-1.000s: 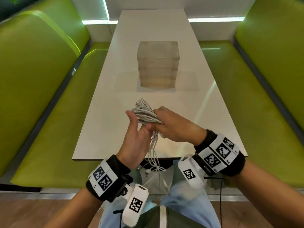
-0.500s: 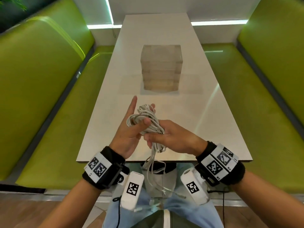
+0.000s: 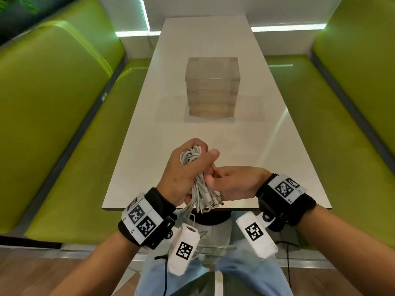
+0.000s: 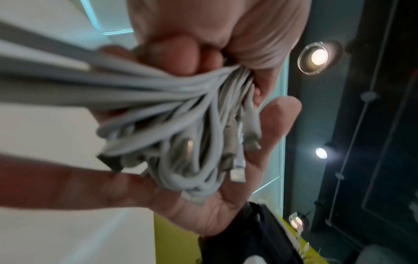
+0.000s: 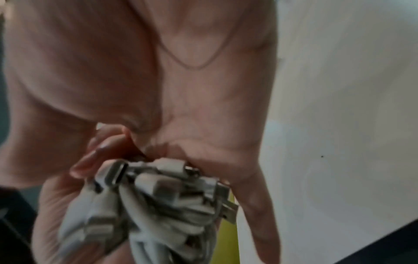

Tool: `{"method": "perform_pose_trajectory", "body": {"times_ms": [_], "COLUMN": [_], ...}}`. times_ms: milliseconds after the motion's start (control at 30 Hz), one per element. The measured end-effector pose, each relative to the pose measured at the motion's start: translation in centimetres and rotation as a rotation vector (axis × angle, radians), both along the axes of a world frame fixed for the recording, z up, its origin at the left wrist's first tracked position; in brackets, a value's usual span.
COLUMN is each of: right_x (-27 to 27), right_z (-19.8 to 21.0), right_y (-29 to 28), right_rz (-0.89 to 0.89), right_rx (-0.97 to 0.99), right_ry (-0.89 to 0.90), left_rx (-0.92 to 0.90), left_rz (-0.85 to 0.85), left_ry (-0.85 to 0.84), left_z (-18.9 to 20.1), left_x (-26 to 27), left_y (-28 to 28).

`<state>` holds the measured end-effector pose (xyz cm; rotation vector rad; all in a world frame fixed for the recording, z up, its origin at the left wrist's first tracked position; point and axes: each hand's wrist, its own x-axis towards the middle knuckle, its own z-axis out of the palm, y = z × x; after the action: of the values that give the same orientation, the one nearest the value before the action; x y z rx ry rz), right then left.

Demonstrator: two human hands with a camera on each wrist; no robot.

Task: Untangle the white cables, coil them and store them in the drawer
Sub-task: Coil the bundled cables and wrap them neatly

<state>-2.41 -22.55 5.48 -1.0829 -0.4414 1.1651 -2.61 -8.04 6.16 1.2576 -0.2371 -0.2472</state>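
A bundle of white cables point(image 3: 190, 157) is held above the near edge of the white table point(image 3: 267, 150). My left hand point(image 3: 188, 167) grips the bundle's coiled upper part in a fist. In the left wrist view its curled fingers point(image 4: 181, 53) squeeze the cables point(image 4: 181, 125). My right hand point(image 3: 228, 182) lies against the lower ends, where several connectors point(image 3: 210, 199) stick out. Its palm point(image 4: 203, 210) and straight fingers cup those ends. The right wrist view shows connectors point(image 5: 162, 187) below my right palm point(image 5: 181, 89). A translucent drawer unit point(image 3: 212, 86) stands mid-table, all drawers pushed in.
Green padded benches point(image 3: 64, 124) flank the table on both sides. A few thin cable strands point(image 3: 189, 213) hang from the bundle toward my lap below the table edge.
My left hand's fingers, straight half a second ago, have curled into a fist round the coil. My right hand has slid down to the connector ends, and the hanging tails are gathered up.
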Motion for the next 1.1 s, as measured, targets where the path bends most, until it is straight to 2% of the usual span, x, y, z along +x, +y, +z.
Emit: {"method": "perform_pose_trajectory", "body": {"times_ms": [133, 300, 500, 633, 767, 833, 933, 1100], "right_x": [0.4, -0.1, -1.0, -1.3, -0.8, -0.4, 0.4, 1.3], "right_z": [0.4, 0.0, -0.7, -0.2, 0.6, 1.3, 2.3, 2.9], "right_y": [0.7, 1.2, 1.5, 1.3, 0.4, -0.4, -1.4, -1.8], "right_rz": [-0.023, -0.170, -0.303, -0.341, -0.386, -0.451, -0.576, -0.706], "right_rx": [-0.066, 0.020, -0.032, -0.056, -0.137, -0.115, -0.009, 0.017], "right_ry": [-0.203, -0.196, -0.260, -0.273, -0.420, -0.449, -0.368, -0.399], "left_rx": [0.004, -0.033, -0.008, -0.008, -0.017, 0.055, 0.262, 0.288], "left_rz": [0.047, 0.085, 0.094, 0.040, -0.161, -0.250, -0.314, -0.220], "left_ry": [0.036, 0.099, 0.079, 0.035, -0.010, 0.024, -0.026, 0.049], "left_z": [0.3, 0.7, 0.2, 0.5, 0.0, -0.4, -1.7, -1.5], "left_x": [0.2, 0.7, 0.7, 0.8, 1.5, 1.4, 0.4, 0.1], "left_y": [-0.4, 0.2, 0.4, 0.2, 1.2, 1.7, 1.2, 0.5]}}
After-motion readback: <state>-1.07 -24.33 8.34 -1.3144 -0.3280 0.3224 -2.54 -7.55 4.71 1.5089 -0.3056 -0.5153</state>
